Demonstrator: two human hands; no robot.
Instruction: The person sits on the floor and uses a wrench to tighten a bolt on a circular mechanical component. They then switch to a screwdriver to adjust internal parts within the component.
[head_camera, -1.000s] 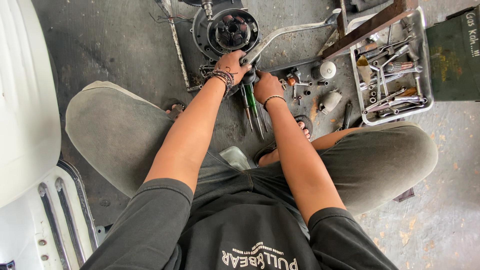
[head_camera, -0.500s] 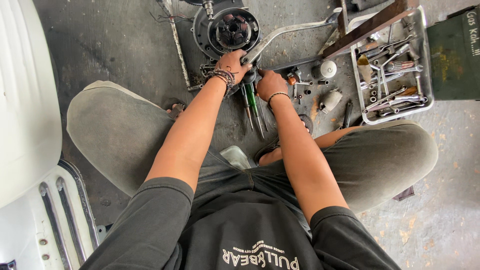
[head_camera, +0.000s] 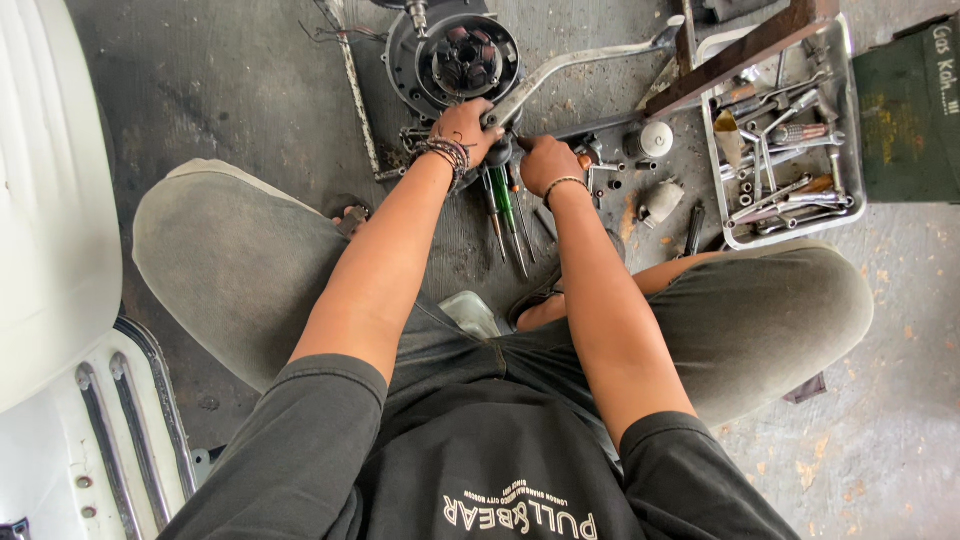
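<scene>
— What have the hands got hold of right now?

— The left hand (head_camera: 465, 128) is clenched around the near end of a long grey metal lever (head_camera: 560, 70), right where it meets the dark housing. The right hand (head_camera: 545, 162) sits just beside it, fist closed, but I cannot tell what it grips; the fingers hide it. It looks pressed onto a small part at the same joint.

— So which step would you call this?

— My guess: working on the lever's mount at the edge of the round engine unit (head_camera: 455, 58), steadying with 1 hand and turning or pushing with the other. Loosening or tightening, I cannot say.

— And where is that unit relative to the grip?

— Directly beyond the left knuckles, touching them nearly, its open face with the coils pointing up. The lever runs away from the grip toward the upper right.

— What would the next move need?

— Probably a firm hold on the lever and a tool. 3 screwdrivers (head_camera: 505, 215) lie on the floor just below both wrists, tips pointing toward the person. Further right, loose sockets and a white cap (head_camera: 655, 138), then a metal tray (head_camera: 850, 130) full of wrenches.
</scene>
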